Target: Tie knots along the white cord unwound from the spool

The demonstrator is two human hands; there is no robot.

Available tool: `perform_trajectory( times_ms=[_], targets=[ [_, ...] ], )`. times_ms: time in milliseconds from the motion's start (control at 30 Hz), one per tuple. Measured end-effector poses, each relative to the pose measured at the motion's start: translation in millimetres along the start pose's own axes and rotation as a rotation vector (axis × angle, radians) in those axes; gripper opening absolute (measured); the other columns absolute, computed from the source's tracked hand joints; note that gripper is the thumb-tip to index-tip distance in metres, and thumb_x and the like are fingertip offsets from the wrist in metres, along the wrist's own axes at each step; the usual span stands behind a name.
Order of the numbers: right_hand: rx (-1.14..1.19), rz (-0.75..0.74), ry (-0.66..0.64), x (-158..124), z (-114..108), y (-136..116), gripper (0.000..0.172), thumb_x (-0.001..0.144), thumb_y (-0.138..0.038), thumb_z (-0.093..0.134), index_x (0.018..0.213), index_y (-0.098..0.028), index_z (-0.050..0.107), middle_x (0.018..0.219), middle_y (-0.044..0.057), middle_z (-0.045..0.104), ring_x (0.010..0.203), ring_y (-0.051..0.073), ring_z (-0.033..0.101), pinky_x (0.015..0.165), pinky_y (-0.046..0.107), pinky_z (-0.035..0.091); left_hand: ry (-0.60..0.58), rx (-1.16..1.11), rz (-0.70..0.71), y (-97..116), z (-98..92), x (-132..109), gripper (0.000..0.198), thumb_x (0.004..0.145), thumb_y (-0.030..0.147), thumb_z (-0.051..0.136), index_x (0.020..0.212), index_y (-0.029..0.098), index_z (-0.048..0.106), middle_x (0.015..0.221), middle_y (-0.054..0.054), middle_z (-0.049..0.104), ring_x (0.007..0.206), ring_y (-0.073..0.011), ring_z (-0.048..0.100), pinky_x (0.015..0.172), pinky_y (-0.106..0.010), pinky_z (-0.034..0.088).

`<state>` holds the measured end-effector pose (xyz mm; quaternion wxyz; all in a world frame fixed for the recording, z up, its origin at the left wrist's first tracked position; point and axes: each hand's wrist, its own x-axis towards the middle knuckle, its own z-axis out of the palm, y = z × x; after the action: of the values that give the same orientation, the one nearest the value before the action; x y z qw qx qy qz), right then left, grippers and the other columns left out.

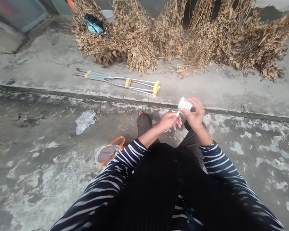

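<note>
A white roll (185, 104) wound with a flat strip is held up in front of my body, right of the middle of the view. My right hand (197, 113) wraps round it from the right, thumb below and fingers over the top. From the roll's left end a short length of the white strip runs down to my left hand (169, 121), which pinches it between thumb and forefinger. The other fingers of my left hand are loosely curled.
Crutches (115, 81) with yellow pads lie on the raised concrete ledge (45, 72). Dried plants (139, 38) line the back, with a blue cloth (95, 27) on them. A plastic bag (85, 122) and an orange-handled bag (108, 153) lie on the lower ground.
</note>
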<state>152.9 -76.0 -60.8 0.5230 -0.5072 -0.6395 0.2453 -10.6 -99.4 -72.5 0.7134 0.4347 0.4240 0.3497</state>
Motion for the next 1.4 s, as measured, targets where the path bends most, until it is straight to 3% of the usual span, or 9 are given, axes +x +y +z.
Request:
perform_trajectory(
  times_ms=[267, 433, 567, 867, 1133, 1300, 1400],
  targets=[
    [-0.348, -0.442, -0.071, 8, -7, 7, 0.033, 0.095, -0.049, 0.067, 0.115, -0.023, 0.07, 0.12, 0.012, 0.067, 0.11, 0.029, 0.063, 0.098, 0.049, 0.055, -0.104, -0.132, -0.064, 22, -0.6, -10, 0.016, 0.087, 0.022, 0.053, 0.08, 0.012, 0.062, 0.083, -0.014, 0.074, 0.068, -0.0178, 0.071, 0.05, -0.022, 0.049],
    [-0.465, -0.579, -0.212, 5, -19, 4, 0.033, 0.101, -0.041, 0.06, 0.128, -0.023, 0.063, 0.131, 0.015, 0.062, 0.118, 0.03, 0.06, 0.096, 0.048, 0.056, -0.221, -0.268, -0.106, 25, -4.5, -11, 0.018, 0.084, 0.028, 0.055, 0.08, 0.012, 0.063, 0.077, -0.012, 0.072, 0.065, -0.0171, 0.069, 0.05, -0.022, 0.045],
    [-0.529, -0.667, -0.331, -1, -28, 5, 0.033, 0.104, -0.028, 0.05, 0.136, -0.023, 0.057, 0.136, 0.018, 0.057, 0.129, 0.032, 0.054, 0.098, 0.05, 0.055, -0.231, -0.332, -0.177, 25, -1.0, -14, 0.016, 0.082, 0.026, 0.054, 0.078, 0.012, 0.061, 0.073, -0.011, 0.07, 0.063, -0.0165, 0.067, 0.051, -0.023, 0.043],
    [-0.649, -0.68, -0.212, -8, -30, 6, 0.031, 0.103, -0.02, 0.05, 0.131, -0.026, 0.063, 0.128, 0.013, 0.062, 0.122, 0.026, 0.058, 0.096, 0.042, 0.057, -0.237, -0.435, -0.235, 33, 18.0, -23, 0.02, 0.087, 0.028, 0.052, 0.085, 0.011, 0.064, 0.079, -0.013, 0.073, 0.068, -0.0179, 0.068, 0.055, -0.024, 0.045],
    [-0.762, -0.65, -0.213, 5, -37, 5, 0.032, 0.099, -0.021, 0.053, 0.129, -0.024, 0.065, 0.127, 0.016, 0.064, 0.121, 0.031, 0.056, 0.071, 0.033, 0.057, -0.319, -0.393, -0.138, 34, 23.3, -28, 0.033, 0.091, 0.043, 0.056, 0.087, 0.012, 0.065, 0.092, -0.016, 0.076, 0.086, -0.0233, 0.072, 0.058, -0.025, 0.052],
    [-0.789, -0.686, -0.089, 33, -57, -4, 0.029, 0.1, -0.025, 0.053, 0.126, -0.024, 0.066, 0.125, 0.014, 0.065, 0.119, 0.03, 0.057, 0.088, 0.045, 0.058, -0.446, -0.302, -0.149, 29, 16.0, -33, 0.037, 0.086, 0.047, 0.069, 0.091, 0.011, 0.067, 0.097, -0.017, 0.075, 0.085, -0.024, 0.073, 0.053, -0.024, 0.052],
    [-0.845, -0.72, -0.044, 47, -69, -17, 0.029, 0.1, -0.026, 0.052, 0.126, -0.026, 0.065, 0.127, 0.013, 0.065, 0.122, 0.031, 0.057, 0.094, 0.049, 0.057, -0.344, -0.213, -0.173, 11, 0.8, -23, 0.044, 0.082, 0.05, 0.078, 0.099, 0.011, 0.067, 0.097, -0.015, 0.074, 0.077, -0.0189, 0.071, 0.052, -0.022, 0.049]
  ],
)
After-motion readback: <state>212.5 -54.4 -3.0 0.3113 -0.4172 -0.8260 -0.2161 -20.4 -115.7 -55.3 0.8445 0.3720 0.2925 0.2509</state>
